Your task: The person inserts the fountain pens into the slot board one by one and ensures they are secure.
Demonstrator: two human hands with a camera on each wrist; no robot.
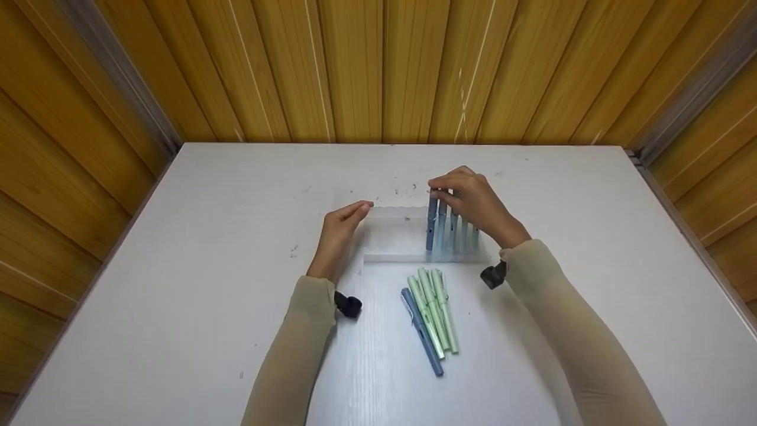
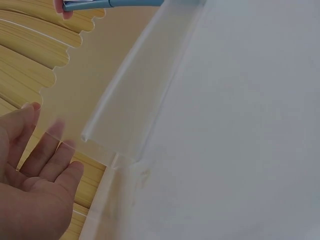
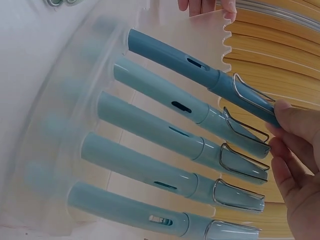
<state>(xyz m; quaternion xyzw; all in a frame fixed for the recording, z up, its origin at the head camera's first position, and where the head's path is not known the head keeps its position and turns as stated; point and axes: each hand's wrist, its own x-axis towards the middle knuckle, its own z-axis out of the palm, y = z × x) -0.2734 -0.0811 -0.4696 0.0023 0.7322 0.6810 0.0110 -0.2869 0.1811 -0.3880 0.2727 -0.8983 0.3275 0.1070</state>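
A clear pen stand (image 1: 393,234) with a scalloped back edge stands on the table. My left hand (image 1: 343,231) pinches its upper left corner between thumb and fingers; in the left wrist view some fingers (image 2: 45,155) show beside and behind the clear panel. With thumb and fingertips, my right hand (image 1: 476,198) holds the clip end of a dark blue fountain pen (image 3: 172,57). That pen stands upright, its lower end at the stand's front ledge. To its right, several lighter blue pens (image 3: 145,115) lean in a row in the stand, clips upward.
In front of the stand, several light green pens (image 1: 434,310) lie side by side on the white table (image 1: 207,319). Another blue pen (image 1: 422,331) lies along their left side. Yellow wood-look panels (image 1: 355,71) rise behind the table and at both sides.
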